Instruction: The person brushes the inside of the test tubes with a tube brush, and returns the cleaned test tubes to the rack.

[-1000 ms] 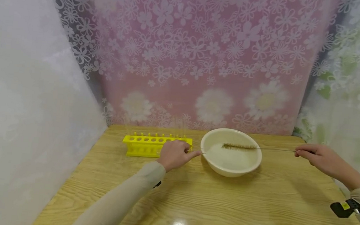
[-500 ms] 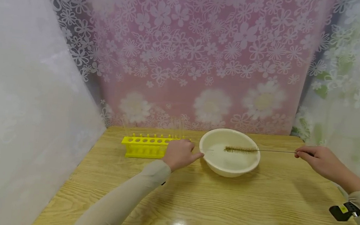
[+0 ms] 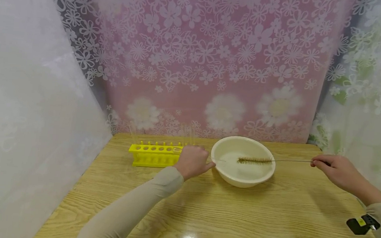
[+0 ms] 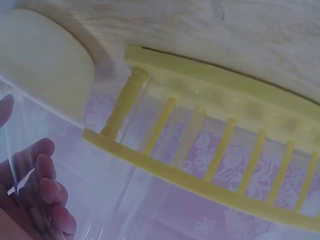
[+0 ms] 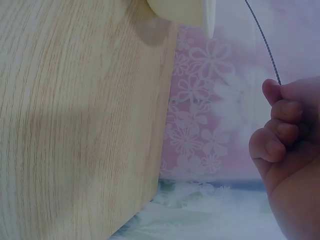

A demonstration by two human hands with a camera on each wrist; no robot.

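Observation:
My left hand (image 3: 191, 161) grips a clear test tube (image 4: 22, 170) in its curled fingers, just left of the basin. In the head view the tube lies nearly level, one end over the yellow test tube rack (image 3: 155, 149) and the other reaching over the basin. With thumb and fingers, my right hand (image 3: 337, 171) pinches the twisted wire handle (image 5: 265, 42) of a test tube brush (image 3: 255, 161). The bristles hover over the white basin (image 3: 241, 182), apart from the tube's end. The right wrist view shows fingers curled at the wire's end; the bristles are outside that view.
Several clear tubes (image 3: 189, 132) stand upright in the rack at the back left of the wooden table (image 3: 229, 217). Behind the table hangs a pink flowered curtain (image 3: 194, 70), with pale sheets at both sides.
My left hand has shifted slightly right, away from the rack, with the tube, whose rounded end now shows over the rack. The brush has dipped slightly, still held by my right hand.

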